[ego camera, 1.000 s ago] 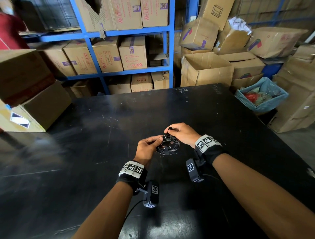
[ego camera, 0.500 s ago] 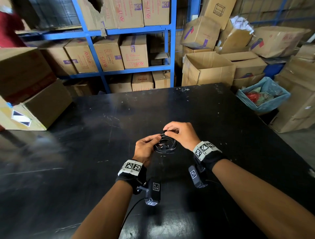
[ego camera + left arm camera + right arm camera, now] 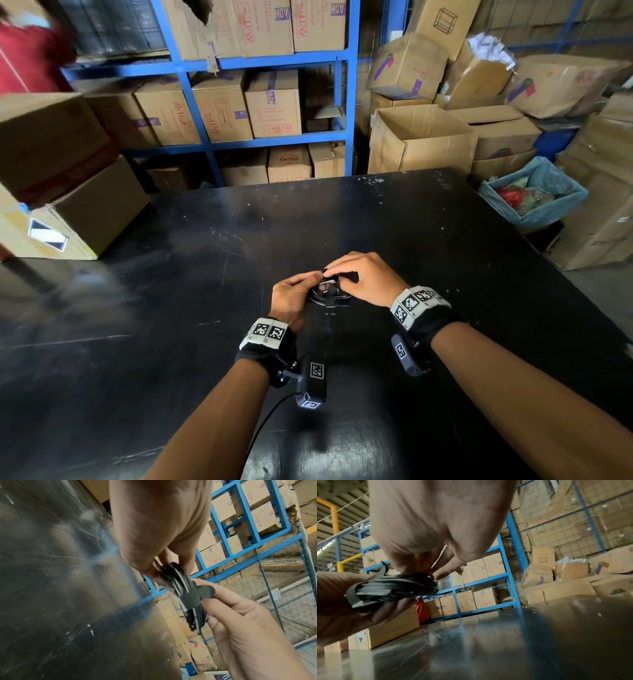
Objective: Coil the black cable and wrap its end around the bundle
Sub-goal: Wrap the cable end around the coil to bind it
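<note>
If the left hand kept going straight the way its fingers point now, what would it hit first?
Most likely the right hand. The left hand points across the coiled black cable that both hands grip, so the other hand's fingers lie right beyond it. Depth is hard to judge here.

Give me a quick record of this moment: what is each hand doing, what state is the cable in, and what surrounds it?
left hand: grips one side of the coiled cable
right hand: pinches the opposite side of the coil
black cable: wound in loops, a flat black strap across the strands
position: held just above the black table
surroundings: cardboard boxes on blue shelving, blue-lined bin
</note>
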